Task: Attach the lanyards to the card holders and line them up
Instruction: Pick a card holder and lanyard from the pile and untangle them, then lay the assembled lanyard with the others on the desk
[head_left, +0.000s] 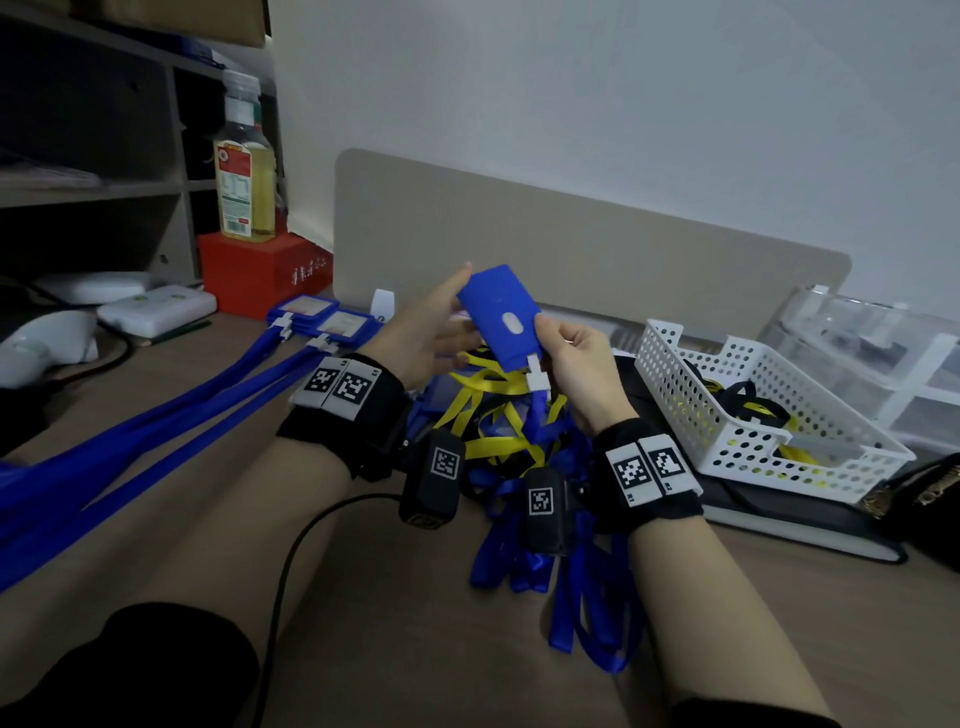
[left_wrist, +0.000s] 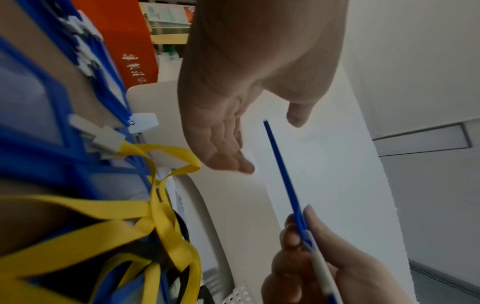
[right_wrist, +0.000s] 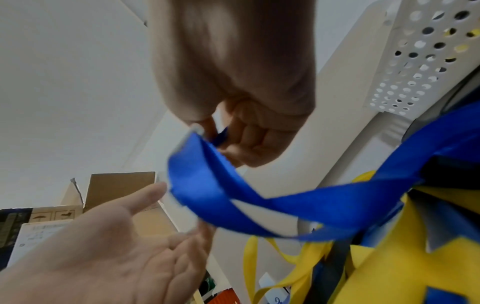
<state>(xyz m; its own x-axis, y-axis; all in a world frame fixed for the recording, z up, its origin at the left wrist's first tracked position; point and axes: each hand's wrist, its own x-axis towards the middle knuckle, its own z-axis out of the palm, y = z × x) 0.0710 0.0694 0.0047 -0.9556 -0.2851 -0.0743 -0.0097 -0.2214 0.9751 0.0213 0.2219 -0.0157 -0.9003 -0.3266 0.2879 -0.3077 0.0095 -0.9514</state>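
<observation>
Fingers of the right hand (head_left: 576, 364) pinch the blue plastic card holder (head_left: 498, 317), white clip (head_left: 537, 376) apparently attached, above the bench (head_left: 389, 597); left hand (head_left: 426, 332) spread beside it; next, lay it beside the finished row (head_left: 322, 319).

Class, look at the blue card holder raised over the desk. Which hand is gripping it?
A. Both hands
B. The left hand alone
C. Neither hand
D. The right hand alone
D: the right hand pinches the blue plastic card holder near its white clip, while the left hand is open beside it, apart in the left wrist view.
</observation>
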